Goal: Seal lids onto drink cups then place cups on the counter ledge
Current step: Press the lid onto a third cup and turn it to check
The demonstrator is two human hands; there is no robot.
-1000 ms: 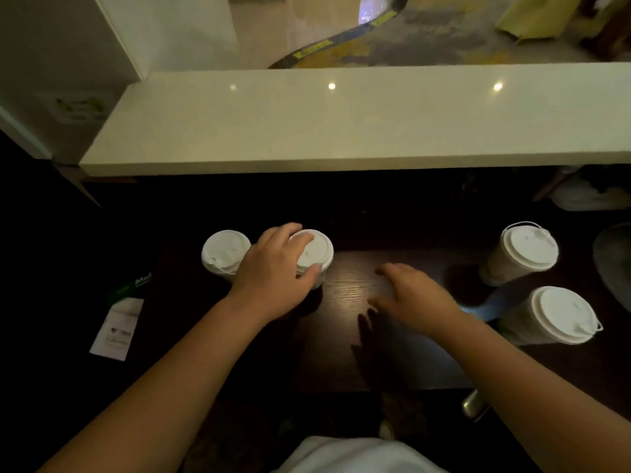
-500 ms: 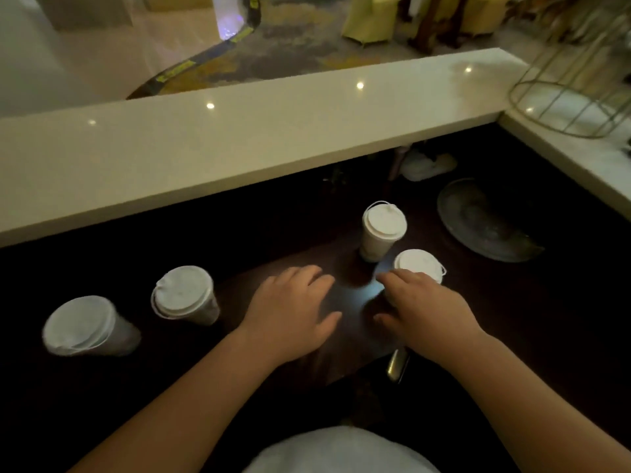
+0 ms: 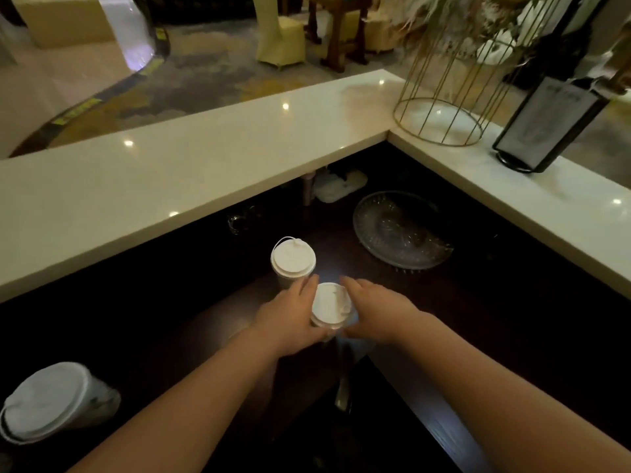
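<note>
Both our hands cup the near cup (image 3: 330,307): our left hand (image 3: 290,317) wraps its left side, our right hand (image 3: 374,310) its right, fingers curled against the wall. Its white lid hides the contents. Just behind it stands a second lidded cup (image 3: 293,261), touching our left fingertips. A glass dish (image 3: 399,230) lies behind and right; the counter ledge (image 3: 170,179) runs beyond. A third cup (image 3: 54,401) sits far left.

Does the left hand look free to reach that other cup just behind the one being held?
Probably yes. The left hand sits against the near cup, and the far cup stands just beyond its fingertips with nothing between them, though it would have to let go first.
</note>
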